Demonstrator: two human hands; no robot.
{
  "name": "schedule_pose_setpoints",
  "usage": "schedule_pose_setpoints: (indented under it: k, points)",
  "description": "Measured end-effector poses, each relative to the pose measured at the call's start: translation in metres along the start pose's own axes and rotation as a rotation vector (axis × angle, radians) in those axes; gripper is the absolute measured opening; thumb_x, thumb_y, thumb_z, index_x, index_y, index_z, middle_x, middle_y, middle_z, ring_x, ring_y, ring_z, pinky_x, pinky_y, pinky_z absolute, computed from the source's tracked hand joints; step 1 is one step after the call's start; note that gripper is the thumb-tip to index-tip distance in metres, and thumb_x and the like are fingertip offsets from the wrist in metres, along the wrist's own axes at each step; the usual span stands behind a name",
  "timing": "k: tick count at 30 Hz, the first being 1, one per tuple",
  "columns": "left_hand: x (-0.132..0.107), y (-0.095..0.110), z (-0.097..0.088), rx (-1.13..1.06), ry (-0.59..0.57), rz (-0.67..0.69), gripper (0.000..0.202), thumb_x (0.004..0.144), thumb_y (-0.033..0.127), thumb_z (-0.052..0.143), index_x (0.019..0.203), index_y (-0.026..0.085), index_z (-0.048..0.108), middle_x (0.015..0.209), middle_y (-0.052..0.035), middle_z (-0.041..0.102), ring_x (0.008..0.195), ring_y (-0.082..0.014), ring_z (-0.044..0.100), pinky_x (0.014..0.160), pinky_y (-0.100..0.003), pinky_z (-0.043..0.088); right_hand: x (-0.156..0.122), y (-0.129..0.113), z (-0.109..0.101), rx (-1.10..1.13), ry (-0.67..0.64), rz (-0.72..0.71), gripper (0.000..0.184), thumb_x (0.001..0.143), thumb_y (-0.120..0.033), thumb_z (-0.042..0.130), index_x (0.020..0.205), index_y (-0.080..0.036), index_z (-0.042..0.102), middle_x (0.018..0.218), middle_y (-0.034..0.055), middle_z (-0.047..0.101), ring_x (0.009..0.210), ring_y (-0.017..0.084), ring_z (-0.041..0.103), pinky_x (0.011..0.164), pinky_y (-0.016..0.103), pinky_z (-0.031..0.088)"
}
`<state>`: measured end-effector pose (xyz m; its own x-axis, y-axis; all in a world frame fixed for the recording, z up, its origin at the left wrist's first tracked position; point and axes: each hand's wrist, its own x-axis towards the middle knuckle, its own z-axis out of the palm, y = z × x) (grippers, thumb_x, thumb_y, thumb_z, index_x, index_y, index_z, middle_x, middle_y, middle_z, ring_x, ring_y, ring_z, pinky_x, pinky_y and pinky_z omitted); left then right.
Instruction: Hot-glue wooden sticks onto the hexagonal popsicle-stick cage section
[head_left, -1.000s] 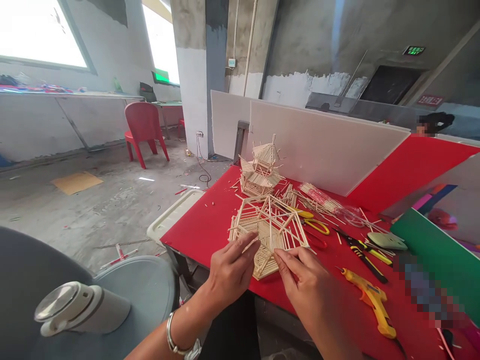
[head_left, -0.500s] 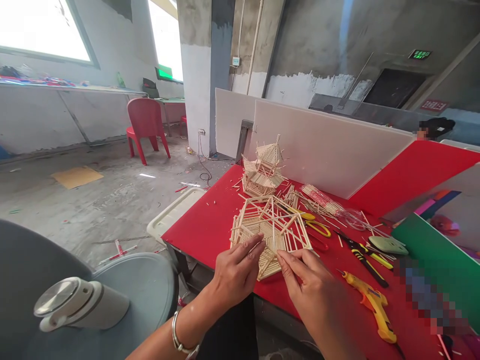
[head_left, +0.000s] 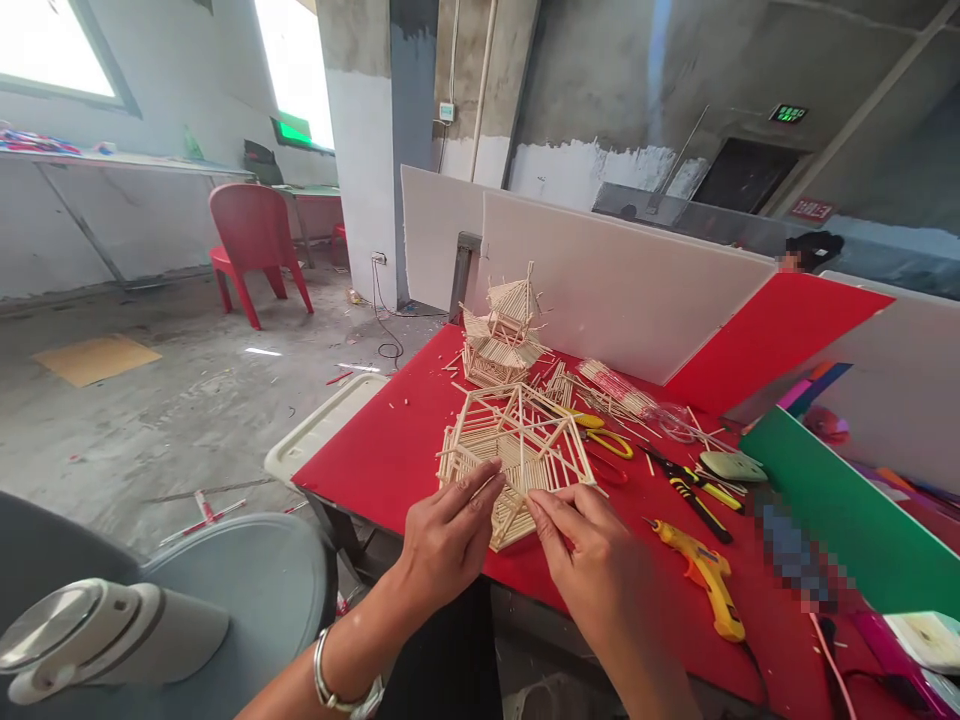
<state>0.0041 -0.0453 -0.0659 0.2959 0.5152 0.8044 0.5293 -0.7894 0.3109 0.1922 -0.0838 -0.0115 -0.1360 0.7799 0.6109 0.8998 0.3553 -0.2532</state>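
A many-sided roof-like framework of thin wooden sticks [head_left: 556,452] rests on the red table, with slatted panels showing through its open bars. My left hand [head_left: 452,535] is closed at its near left side, fingertips pressed together against the sticks. Close by on the right, my right hand [head_left: 589,540] pinches a thin stick at the near edge between thumb and forefinger. The fingers partly hide what lies between the two hands. Behind the framework stands a tiered stick pagoda [head_left: 504,335] with pointed roofs.
Right of the framework lie yellow-handled scissors [head_left: 609,436], black-and-yellow pliers [head_left: 697,500] and a yellow glue gun [head_left: 705,575]. Loose sticks and a bagged bundle of sticks [head_left: 619,388] lie behind. A green board [head_left: 847,490] stands at right. A white flask [head_left: 112,640] lies on a grey stool [head_left: 277,570].
The view has turned slightly right, so everything appears shifted left. Both hands keep nearly the same place on the framework.
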Motion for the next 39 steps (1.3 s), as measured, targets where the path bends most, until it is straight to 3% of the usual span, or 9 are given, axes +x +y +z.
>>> schedule_pose_setpoints:
  k: [32, 39]
  points:
    - [0.004, 0.003, -0.002, 0.019, 0.002, -0.024, 0.047, 0.090, 0.007, 0.053, 0.135, 0.020, 0.056, 0.134, -0.0149, 0.065, 0.112, -0.0206, 0.070, 0.086, -0.030, 0.060, 0.003, 0.004, 0.001, 0.018, 0.012, -0.026, 0.019, 0.098, -0.028, 0.057, 0.103, -0.025, 0.075, 0.081, 0.0014, 0.066, 0.072, 0.013, 0.063, 0.062, 0.024, 0.041]
    - [0.022, 0.009, -0.010, 0.175, 0.045, 0.024, 0.034, 0.088, 0.015, 0.063, 0.121, 0.021, 0.065, 0.124, -0.0107, 0.072, 0.101, -0.0241, 0.068, 0.088, -0.040, 0.054, 0.003, 0.005, 0.004, 0.021, 0.035, -0.062, 0.021, 0.099, -0.027, 0.055, 0.103, -0.023, 0.075, 0.080, 0.0026, 0.066, 0.073, 0.014, 0.062, 0.064, 0.024, 0.041]
